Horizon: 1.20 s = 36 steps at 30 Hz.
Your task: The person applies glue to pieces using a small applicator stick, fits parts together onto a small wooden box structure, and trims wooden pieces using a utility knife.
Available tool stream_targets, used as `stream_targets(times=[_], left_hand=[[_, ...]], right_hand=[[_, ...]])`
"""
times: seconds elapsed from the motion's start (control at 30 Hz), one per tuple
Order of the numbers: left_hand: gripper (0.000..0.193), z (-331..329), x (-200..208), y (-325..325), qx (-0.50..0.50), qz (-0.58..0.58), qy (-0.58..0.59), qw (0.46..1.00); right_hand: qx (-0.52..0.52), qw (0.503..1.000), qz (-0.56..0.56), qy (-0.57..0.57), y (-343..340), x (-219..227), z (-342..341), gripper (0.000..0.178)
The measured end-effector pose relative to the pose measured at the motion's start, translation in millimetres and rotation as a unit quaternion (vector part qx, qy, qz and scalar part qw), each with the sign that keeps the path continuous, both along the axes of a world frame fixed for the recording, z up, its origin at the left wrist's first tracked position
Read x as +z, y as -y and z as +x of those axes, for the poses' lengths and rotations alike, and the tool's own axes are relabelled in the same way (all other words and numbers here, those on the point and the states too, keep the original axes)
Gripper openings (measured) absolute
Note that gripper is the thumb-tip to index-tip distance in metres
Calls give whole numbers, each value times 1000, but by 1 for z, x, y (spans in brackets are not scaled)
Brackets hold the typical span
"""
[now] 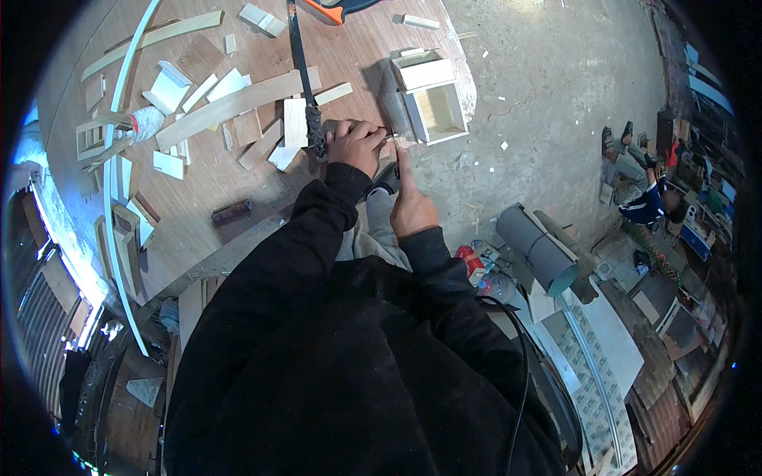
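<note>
My left hand [355,148] lies at the edge of the round wooden table, fingers bent and pressed down close to a small thin piece [389,137] too small to name. Just right of it is my right hand [414,210], its index finger stretched forward along something dark and narrow, the other fingers curled and mostly hidden. What the right hand grips cannot be made out. Beside my left hand lies a long black bar [299,63] with a wrapped handle end. Ahead and to the right sits a small pale wooden box [429,75] with an open-fronted frame.
Wood offcuts and strips lie over the table [190,230], with a long plank [238,109], a string roll [147,124], a dark block [232,212] and an orange-black handle [333,11]. At right stand a grey roll [536,246] and a crouching person [647,198].
</note>
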<state>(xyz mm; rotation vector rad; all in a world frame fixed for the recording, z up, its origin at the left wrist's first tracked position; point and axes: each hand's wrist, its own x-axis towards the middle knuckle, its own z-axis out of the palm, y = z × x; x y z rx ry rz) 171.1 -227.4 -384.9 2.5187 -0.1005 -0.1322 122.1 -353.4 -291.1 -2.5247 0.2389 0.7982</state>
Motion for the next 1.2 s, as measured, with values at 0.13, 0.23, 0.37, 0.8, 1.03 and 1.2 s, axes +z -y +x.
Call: stream_targets(times=[0.13,0.23,0.37,0.8,1.03,1.2], left_hand=[[16,1,-1,-2,-6,-1,-5,1000],[18,1,2,-2,-12,4,-4,1000],[18,2,3,-2,-12,10,-12,1000],[16,0,4,-2,-5,3,-12,1000],[23,-1,-3,-3,-18,-25,7,1000],[23,-1,-3,-3,-18,-24,6,1000]], right_hand=[[-7,1000,17,22,0,3,-6,77],[2,1000,6,24,1,4,-6,77],[6,999,17,39,4,-2,-11,78],[7,1000,4,-6,1,6,-1,77],[-6,999,7,-34,1,2,3,83],[-7,999,24,-25,0,1,5,82]])
